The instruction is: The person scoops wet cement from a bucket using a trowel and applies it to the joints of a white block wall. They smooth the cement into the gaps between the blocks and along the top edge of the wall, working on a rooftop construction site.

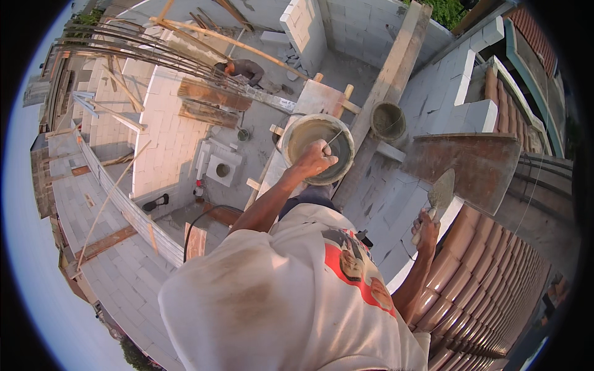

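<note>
High on a building site, looking down past a worker's white shirt (247, 297), the left hand (317, 162) is a fist above a wide bucket (351, 146), seemingly pinching its thin handle (335, 137). The bucket, with something grey and wet-looking inside, is at the near end of a board (318, 99), by the worker's legs; whether its base rests there cannot be told. Off to the right, the right hand (426, 230) wraps the grip of a trowel (442, 190), its grey-smeared blade pointing away, near a brown panel (467, 162). A smaller bucket (388, 120) is by the right edge of a long plank (396, 68). Lower down, beyond the board's left edge, a co-worker (247, 71) bends over. The likeliest mishap is the wide bucket tipping or sliding off the board's side, were the handle to slip or be pulled sideways. A careless swing of the trowel could fling its coating onto the roof tiles (476, 290), and a misstep on the narrow footing could mean a fall.
</note>
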{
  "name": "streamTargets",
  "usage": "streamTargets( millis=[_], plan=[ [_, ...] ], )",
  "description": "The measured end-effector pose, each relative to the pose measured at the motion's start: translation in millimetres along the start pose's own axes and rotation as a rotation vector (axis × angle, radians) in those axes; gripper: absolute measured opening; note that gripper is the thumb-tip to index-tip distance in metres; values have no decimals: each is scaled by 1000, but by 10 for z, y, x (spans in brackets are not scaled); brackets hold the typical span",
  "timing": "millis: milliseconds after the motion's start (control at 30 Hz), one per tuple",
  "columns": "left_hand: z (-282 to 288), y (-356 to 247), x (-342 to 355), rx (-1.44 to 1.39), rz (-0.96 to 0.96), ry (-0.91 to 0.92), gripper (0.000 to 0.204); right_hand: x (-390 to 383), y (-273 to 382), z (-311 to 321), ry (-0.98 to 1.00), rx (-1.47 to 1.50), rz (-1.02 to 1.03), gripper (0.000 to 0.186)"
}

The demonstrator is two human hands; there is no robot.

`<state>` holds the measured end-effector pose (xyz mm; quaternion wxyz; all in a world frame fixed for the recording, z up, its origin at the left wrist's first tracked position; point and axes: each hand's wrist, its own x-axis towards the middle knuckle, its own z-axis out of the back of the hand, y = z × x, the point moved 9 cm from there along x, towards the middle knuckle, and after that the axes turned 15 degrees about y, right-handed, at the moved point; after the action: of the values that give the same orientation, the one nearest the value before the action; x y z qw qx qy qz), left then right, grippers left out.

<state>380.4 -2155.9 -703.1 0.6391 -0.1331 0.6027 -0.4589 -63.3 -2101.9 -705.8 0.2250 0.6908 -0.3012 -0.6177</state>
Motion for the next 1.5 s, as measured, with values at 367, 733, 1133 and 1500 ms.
streamTargets(
  millis=[367,733,1133,1500],
  plan=[
    [-390,-900,6,668,-324,384,9,-89,629,-1763,300,-532,575,41],
    [-597,-2185,-289,796,-724,296,29,-362,1182,-2067,268,-312,603,46],
    [-457,-1124,53,-653,-161,454,56,-1131,2179,-1698,37,-263,877,44],
    [-994,-2861,297,-701,-487,692,37,-1339,3053,-747,-325,-277,1159,39]
  ],
)
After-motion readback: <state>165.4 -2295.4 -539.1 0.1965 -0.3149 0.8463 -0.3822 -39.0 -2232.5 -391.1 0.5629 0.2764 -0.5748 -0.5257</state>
